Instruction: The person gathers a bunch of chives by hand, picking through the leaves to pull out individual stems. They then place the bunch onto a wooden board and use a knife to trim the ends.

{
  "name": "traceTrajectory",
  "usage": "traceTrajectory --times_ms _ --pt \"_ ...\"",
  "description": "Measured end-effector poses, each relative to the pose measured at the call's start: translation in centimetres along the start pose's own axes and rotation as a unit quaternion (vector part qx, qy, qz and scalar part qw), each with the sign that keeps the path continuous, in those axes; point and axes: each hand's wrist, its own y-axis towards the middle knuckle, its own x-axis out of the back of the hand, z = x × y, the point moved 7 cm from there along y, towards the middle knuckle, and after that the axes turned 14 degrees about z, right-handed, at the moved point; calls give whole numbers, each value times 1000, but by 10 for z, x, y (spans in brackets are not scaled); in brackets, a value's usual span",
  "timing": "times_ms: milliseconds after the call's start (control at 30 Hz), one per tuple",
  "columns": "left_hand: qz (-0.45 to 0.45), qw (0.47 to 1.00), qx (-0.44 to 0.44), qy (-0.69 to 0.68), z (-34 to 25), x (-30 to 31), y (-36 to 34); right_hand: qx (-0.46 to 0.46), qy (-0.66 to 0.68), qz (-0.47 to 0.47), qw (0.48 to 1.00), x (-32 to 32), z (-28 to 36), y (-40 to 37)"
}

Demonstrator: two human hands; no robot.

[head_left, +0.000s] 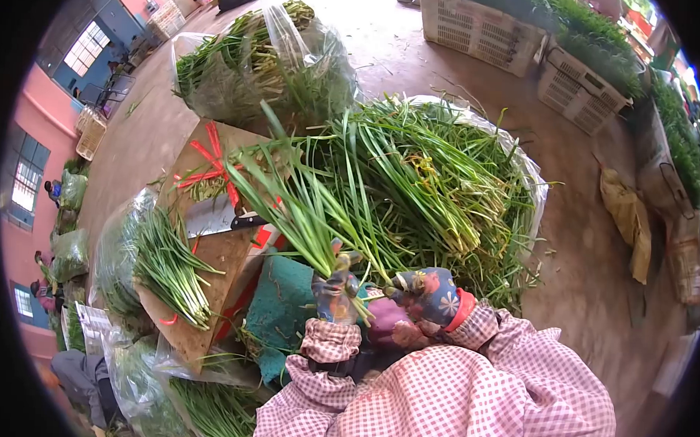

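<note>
My left hand (pixel 336 291), in a patterned glove, is closed around a small bunch of garlic chives (pixel 307 228). Their long green leaves fan out up and to the left, and pale stem ends stick out below the hand. Close beside it, my right hand (pixel 426 292), in a blue flowered glove, has its fingers pinched at a chive stem. The fingertips are partly hidden. Beyond both hands lies a large heap of loose chives (pixel 444 183) on plastic sheeting. A sorted bundle of chives (pixel 175 266) rests on a board (pixel 158 308) to the left.
A cleaver (pixel 211 216) with a black handle lies on the board near red ties (pixel 213 164). A plastic bag of chives (pixel 263 69) stands beyond. Crates (pixel 484 34) of greens line the right. A teal cloth (pixel 278 301) is beside my left hand. Another person's leg (pixel 82 379) shows lower left.
</note>
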Motion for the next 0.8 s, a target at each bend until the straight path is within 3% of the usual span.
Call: traceTrajectory --times_ms 67,100,167,200,233,267,300,333,367,500,533,567,633,667,700,733,767,800 --pt "26 936 258 -237 54 48 0 17 -1 -25 1000 1 4 -3" --pt "-18 996 82 21 40 49 6 8 -74 13 997 -4 13 -2" --pt "4 997 73 -1 23 13 -3 9 -222 89 971 -13 32 0" --pt "28 997 66 -23 13 -6 -7 8 -222 89 971 -12 33 3" --pt "-2 991 107 -75 15 -13 -8 -44 12 66 997 -7 23 6" --pt "-1 991 110 -77 14 -24 -11 -93 245 35 965 -6 11 7" --pt "-20 994 92 60 9 -31 -12 -104 236 -10 966 3 5 14" --pt "-34 977 72 196 5 -39 -11 -18 256 -43 966 6 -21 25" --pt "-30 975 37 218 5 -47 -9 -35 266 -65 961 9 -18 30" --pt "-62 978 66 190 11 -15 -9 -71 274 -133 950 11 -11 37" --pt "-56 975 -2 214 -1 -33 -9 -108 267 -144 947 10 -23 34" --pt "-59 982 13 180 -7 -36 -7 -110 266 -145 947 12 -32 30" --pt "-74 988 17 131 -21 -44 -5 -85 -6 -84 993 20 -40 16" --pt "-5 998 41 43 -26 -37 0 -123 -208 -58 969 25 -45 6" --pt "70 997 -3 8 -37 -39 5 -209 -362 50 907 24 -61 -4" --pt "145 988 -48 -26 -47 -49 9 -269 -399 135 866 21 -78 -20" --pt "88 994 -68 -8 -59 -58 5 -304 -418 221 827 19 -86 -38" --pt "31 996 -88 9 -72 -67 -1 -291 -399 253 832 20 -85 -54"
